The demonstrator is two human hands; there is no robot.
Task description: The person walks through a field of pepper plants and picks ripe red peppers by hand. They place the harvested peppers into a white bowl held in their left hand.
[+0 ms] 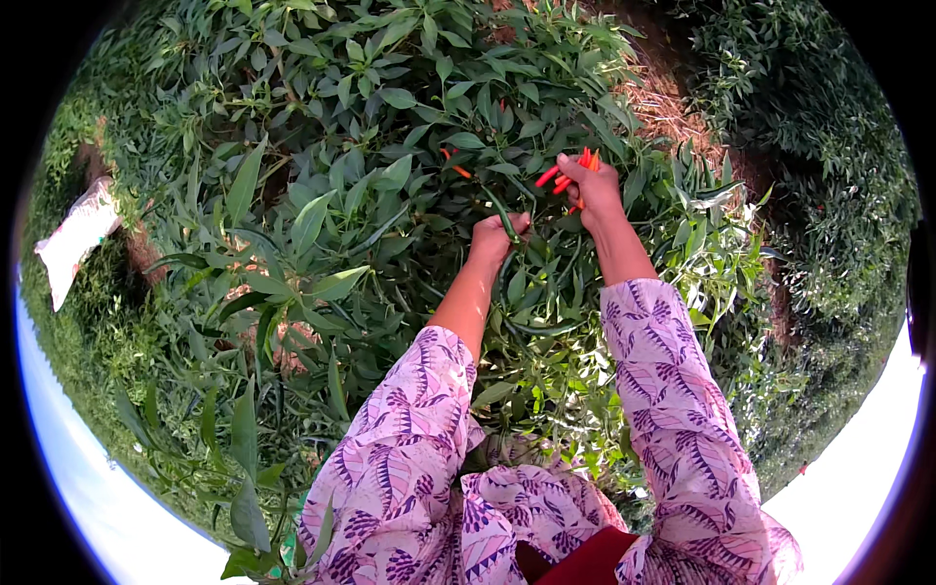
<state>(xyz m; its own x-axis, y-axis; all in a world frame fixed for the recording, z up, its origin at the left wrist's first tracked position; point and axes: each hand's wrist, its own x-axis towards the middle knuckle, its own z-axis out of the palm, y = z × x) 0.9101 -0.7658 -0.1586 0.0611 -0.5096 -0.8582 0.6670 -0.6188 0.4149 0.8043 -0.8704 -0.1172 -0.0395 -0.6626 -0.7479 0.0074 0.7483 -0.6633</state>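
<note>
My right hand is closed around a small bunch of red and orange chili peppers, their tips poking out past the thumb. Lower and to its left, my left hand reaches among the leaves, with a long green chili pepper lying against its fingers; whether they grip it or a stem, I cannot tell. An orange-red chili hangs in the foliage just above my left hand. More green chilies, one of them a curved green chili, hang on the plants below my hands.
Dense chili plants surround both arms. Leafy stems rise close by at the lower left. A strip of soil with dry straw runs at the upper right, beside another row of plants. A whitish sack lies at the far left.
</note>
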